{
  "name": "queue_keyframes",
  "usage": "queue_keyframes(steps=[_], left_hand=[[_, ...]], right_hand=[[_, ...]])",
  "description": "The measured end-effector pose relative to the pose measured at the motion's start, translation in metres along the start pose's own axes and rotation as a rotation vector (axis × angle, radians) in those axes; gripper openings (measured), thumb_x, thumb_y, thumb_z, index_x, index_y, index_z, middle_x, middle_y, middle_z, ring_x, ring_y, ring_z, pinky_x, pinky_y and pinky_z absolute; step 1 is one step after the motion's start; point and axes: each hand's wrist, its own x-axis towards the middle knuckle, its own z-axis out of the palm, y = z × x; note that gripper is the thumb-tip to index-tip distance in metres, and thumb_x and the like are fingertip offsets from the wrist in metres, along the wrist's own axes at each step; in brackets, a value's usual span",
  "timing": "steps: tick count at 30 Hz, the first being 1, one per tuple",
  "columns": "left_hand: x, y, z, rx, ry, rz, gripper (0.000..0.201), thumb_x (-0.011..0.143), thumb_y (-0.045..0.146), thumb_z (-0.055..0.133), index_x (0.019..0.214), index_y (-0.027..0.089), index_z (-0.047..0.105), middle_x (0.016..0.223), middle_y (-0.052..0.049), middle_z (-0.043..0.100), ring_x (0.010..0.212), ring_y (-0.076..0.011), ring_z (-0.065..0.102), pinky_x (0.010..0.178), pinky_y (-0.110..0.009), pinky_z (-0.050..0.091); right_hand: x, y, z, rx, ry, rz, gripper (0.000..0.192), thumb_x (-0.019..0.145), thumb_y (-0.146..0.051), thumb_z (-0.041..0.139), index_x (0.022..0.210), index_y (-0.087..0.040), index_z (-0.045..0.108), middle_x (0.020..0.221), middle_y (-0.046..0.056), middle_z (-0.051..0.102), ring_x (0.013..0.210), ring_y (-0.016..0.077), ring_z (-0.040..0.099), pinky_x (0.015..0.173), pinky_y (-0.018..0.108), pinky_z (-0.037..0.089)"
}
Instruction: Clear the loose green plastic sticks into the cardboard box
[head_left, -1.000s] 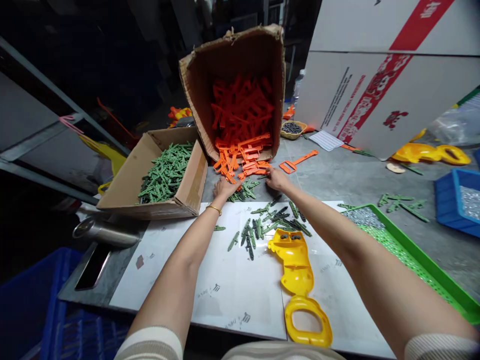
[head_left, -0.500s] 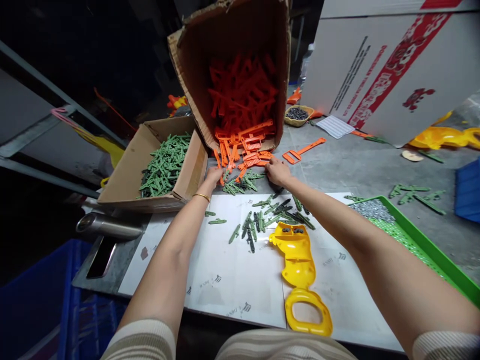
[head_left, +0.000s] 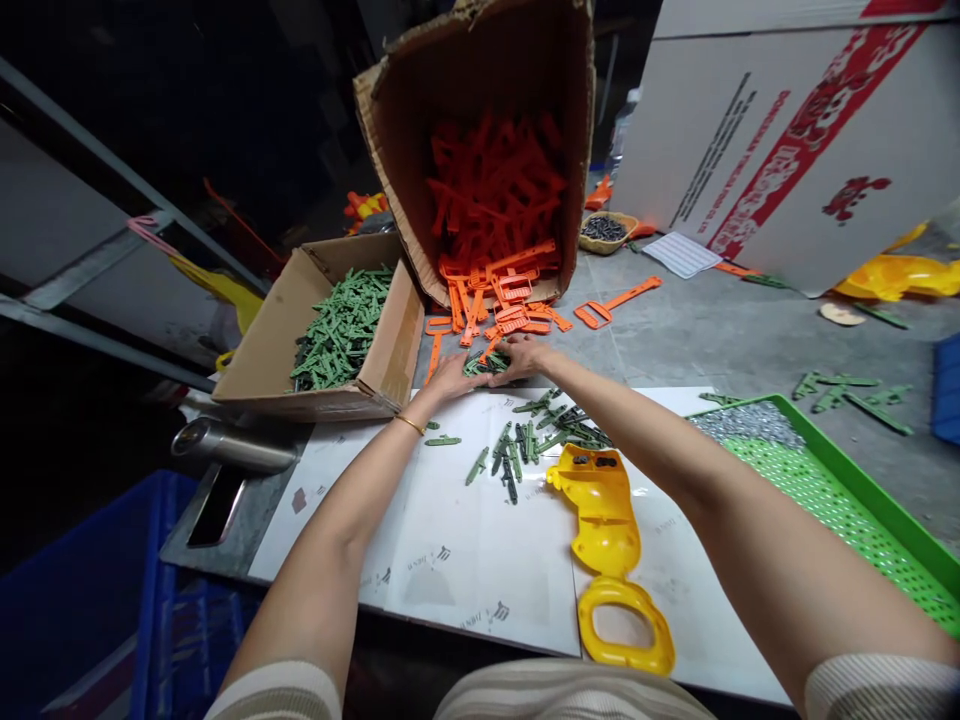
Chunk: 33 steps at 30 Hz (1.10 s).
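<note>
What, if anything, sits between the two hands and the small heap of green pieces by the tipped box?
Nothing visible. The left hand and right hand both rest on the heap of green pieces, cupping it from either side. Spilled orange parts lie just beyond it, not between hands and heap.

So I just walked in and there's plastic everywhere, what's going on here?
A person has both hands on a small heap of green parts by the mouth of a tipped box spilling orange parts. The left hand and right hand cup the heap from either side. More green parts lie on the white sheet beside a yellow shell.
</note>
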Motion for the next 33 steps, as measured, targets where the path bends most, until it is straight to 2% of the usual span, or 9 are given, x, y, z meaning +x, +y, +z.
queue_keyframes(steps=[3,7,13,18,22,25,27,30,33], left_hand=[[-0.004,-0.004,0.0,0.048,-0.14,0.09,0.087,0.07,0.055,0.076,0.146,0.023,0.045,0.148,-0.016,0.046,0.14,-0.039,0.035,0.114,-0.046,0.029],[-0.006,-0.003,0.002,0.053,-0.166,0.14,0.083,0.065,0.033,0.078,0.143,0.022,0.05,0.137,-0.015,0.054,0.129,-0.0372,0.048,0.108,-0.042,0.039],[-0.011,0.008,0.012,-0.244,-0.073,0.102,0.068,0.056,0.013,0.076,0.121,0.017,0.06,0.11,-0.008,0.063,0.103,-0.0278,0.061,0.095,-0.039,0.05],[-0.023,0.012,0.013,-0.639,-0.173,-0.037,0.061,0.063,0.01,0.075,0.12,0.016,0.054,0.079,0.001,0.059,0.058,-0.0124,0.057,0.06,-0.029,0.054],[-0.031,0.022,0.002,-0.756,-0.185,-0.044,0.059,0.067,0.013,0.077,0.12,0.018,0.051,0.077,0.002,0.059,0.055,-0.0089,0.055,0.054,-0.024,0.052],[-0.04,0.033,-0.031,-0.818,-0.109,-0.045,0.058,0.065,0.01,0.077,0.118,0.018,0.052,0.079,0.001,0.06,0.056,-0.009,0.057,0.053,-0.023,0.052],[-0.05,0.037,-0.069,-0.81,-0.01,-0.009,0.059,0.062,0.009,0.079,0.115,0.019,0.055,0.081,0.001,0.061,0.059,-0.0102,0.058,0.054,-0.024,0.053],[-0.072,0.029,-0.142,-0.683,0.2,0.058,0.058,0.062,0.011,0.082,0.114,0.02,0.058,0.081,0.001,0.062,0.064,-0.0119,0.059,0.062,-0.029,0.057],[-0.087,-0.003,-0.207,-0.542,0.457,0.023,0.052,0.07,0.017,0.082,0.116,0.017,0.059,0.092,0.001,0.063,0.072,-0.0104,0.057,0.075,-0.038,0.059]], right_hand=[[-0.006,-0.006,0.003,-0.098,-0.039,-0.044,0.085,0.064,-0.056,0.081,0.138,-0.029,0.052,0.141,0.014,0.048,0.127,0.0366,0.047,0.094,0.041,0.048],[-0.012,-0.012,0.008,-0.083,-0.072,-0.114,0.067,0.073,-0.036,0.077,0.134,-0.025,0.054,0.133,0.014,0.051,0.112,0.0283,0.059,0.09,0.033,0.049],[-0.009,-0.021,0.021,0.022,-0.023,-0.144,0.069,0.065,-0.019,0.077,0.131,-0.018,0.054,0.128,0.015,0.058,0.105,0.0275,0.063,0.086,0.03,0.05],[-0.011,-0.023,0.022,0.221,-0.007,-0.179,0.049,0.064,-0.016,0.075,0.111,-0.016,0.062,0.102,0.006,0.07,0.093,0.0228,0.065,0.072,0.024,0.05],[-0.023,-0.025,0.013,0.463,-0.004,-0.168,0.038,0.066,-0.012,0.072,0.102,-0.015,0.061,0.082,0.0,0.068,0.073,0.0146,0.062,0.061,0.021,0.047],[-0.03,-0.035,-0.012,0.585,0.045,-0.249,0.037,0.065,-0.01,0.07,0.101,-0.013,0.06,0.076,-0.001,0.063,0.064,0.0114,0.057,0.057,0.021,0.046],[-0.03,-0.053,-0.039,0.618,0.125,-0.38,0.037,0.064,-0.01,0.07,0.1,-0.012,0.059,0.077,-0.001,0.062,0.065,0.011,0.056,0.06,0.021,0.047],[-0.022,-0.109,-0.087,0.622,0.27,-0.598,0.039,0.064,-0.012,0.072,0.101,-0.01,0.058,0.085,-0.001,0.061,0.077,0.0126,0.058,0.071,0.024,0.05],[-0.009,-0.183,-0.128,0.641,0.3,-0.687,0.049,0.067,-0.011,0.073,0.113,-0.008,0.056,0.099,0.001,0.061,0.086,0.013,0.058,0.078,0.027,0.053]])
